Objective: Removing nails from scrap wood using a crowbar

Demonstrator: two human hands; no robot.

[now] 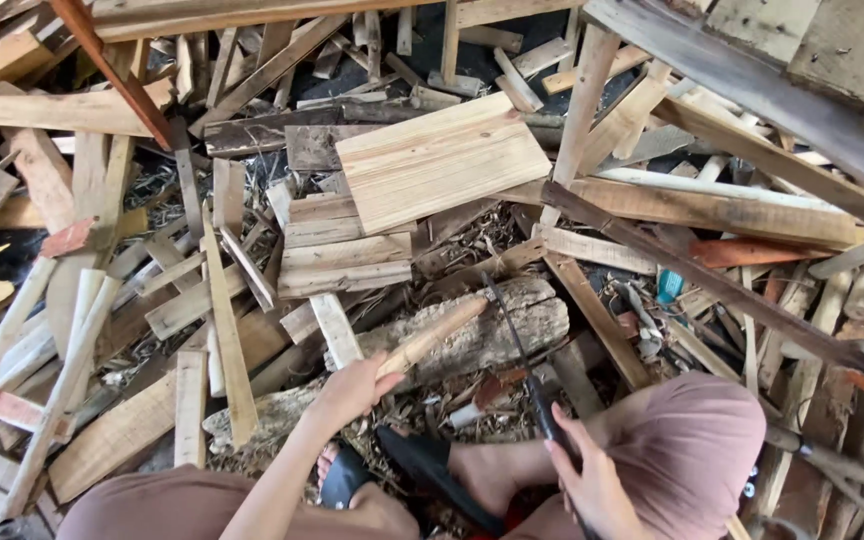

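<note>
My left hand (352, 390) grips the near end of a round wooden stick (437, 333) whose far end rests on a rough grey log (492, 335). My right hand (597, 480) holds the handle of a long dark blade (512, 335); the blade reaches up across the log with its tip next to the stick's far end. My feet in black sandals (422, 465) sit just below the log, and my knees frame the bottom of the view.
Scrap planks and offcuts cover the ground all around. A wide pale board (442, 160) lies beyond the log, with short stacked boards (342, 250) to its left. Long dark beams (712, 285) slant across the right. Shavings litter the ground near my feet.
</note>
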